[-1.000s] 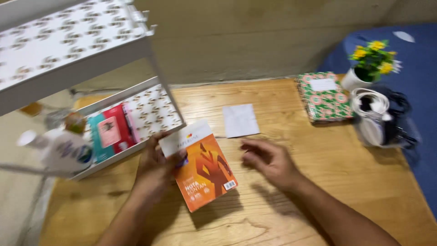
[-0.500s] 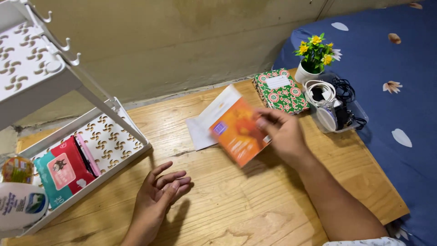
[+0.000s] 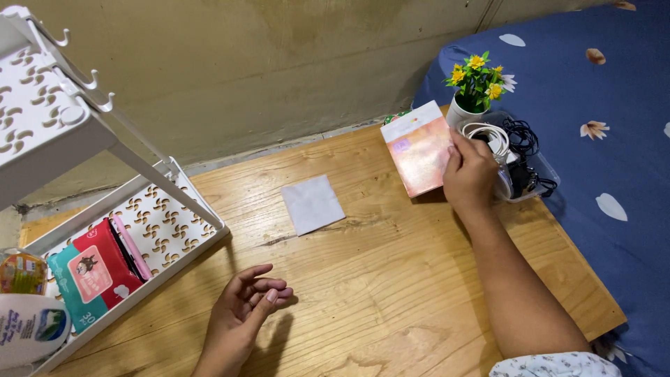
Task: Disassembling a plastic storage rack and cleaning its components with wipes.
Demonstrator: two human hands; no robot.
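R hand (image 3: 469, 174) grips orange booklet (image 3: 419, 150); L hand (image 3: 249, 300) empty, half-open on table (image 3: 391, 279)

1 head view: looks steeply down, near, at wooden table (image 3: 391, 279), facing wall (image 3: 279, 63).

White paper square (image 3: 313, 203) laid on the wooden surface (image 3: 391, 279), flower pot (image 3: 466, 108) set by cables (image 3: 520, 150), wipes packs (image 3: 94, 269) kept on white rack (image 3: 164, 216)

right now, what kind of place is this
Probably a bedroom or small living room at home: a low wooden table sits against a bed with a flowered blue sheet, beside a white shelf rack and a small flower pot.
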